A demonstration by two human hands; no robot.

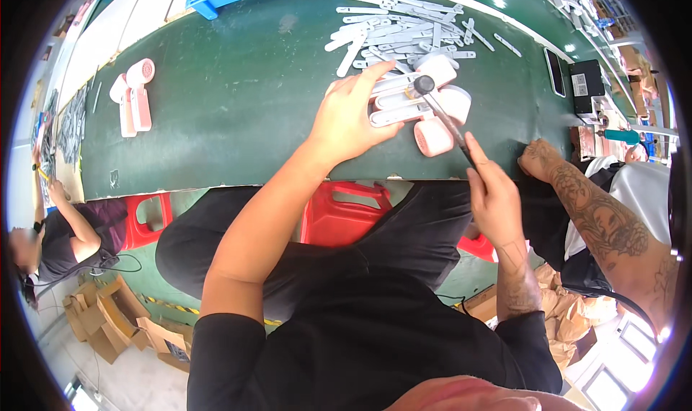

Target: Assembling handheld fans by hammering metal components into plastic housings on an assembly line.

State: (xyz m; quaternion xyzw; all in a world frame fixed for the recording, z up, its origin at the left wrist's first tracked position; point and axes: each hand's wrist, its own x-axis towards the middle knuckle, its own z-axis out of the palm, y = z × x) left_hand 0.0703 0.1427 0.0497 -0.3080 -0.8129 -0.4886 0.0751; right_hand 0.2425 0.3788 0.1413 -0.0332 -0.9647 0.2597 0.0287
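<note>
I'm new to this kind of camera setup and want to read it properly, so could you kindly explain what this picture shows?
There is no machine here: a person works with two bare hands. The single round-looking picture comes from a wide fisheye camera worn on the person's head, looking down, so straight edges bend near the rim. The left hand holds a cluster of pink-and-white pieces with rounded heads. The right hand grips a dark-headed hammer; whether its head touches them is hard to tell. On the green table lie a pile of grey strips, more pink pieces to the left, and a phone. The tattooed forearm at right is a co-worker's.
</note>
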